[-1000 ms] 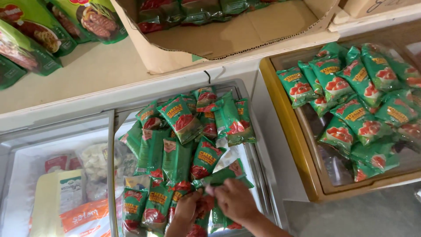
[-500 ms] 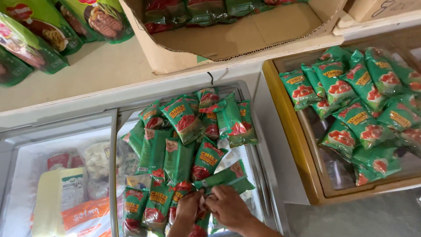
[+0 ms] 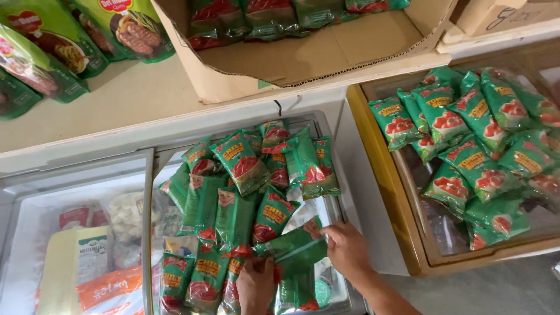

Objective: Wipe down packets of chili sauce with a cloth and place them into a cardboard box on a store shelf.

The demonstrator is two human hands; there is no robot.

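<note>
Both hands, left hand (image 3: 255, 284) and right hand (image 3: 346, 249), are pinching a green sauce pouch (image 3: 294, 252) by its edges; it is looking light, soft and slippery.

We look down on a white chest freezer (image 3: 70, 175) with a sliding glass lid (image 3: 76, 227), its metal frame edge (image 3: 147, 233) running down the middle. Above it we see a pale beige shelf (image 3: 116, 105) carrying an open cardboard box (image 3: 326, 52). To the right stands a second freezer with a yellow wooden-coloured rim (image 3: 385, 198). We see grey floor (image 3: 490, 289) at the lower right under soft, even light.
</note>
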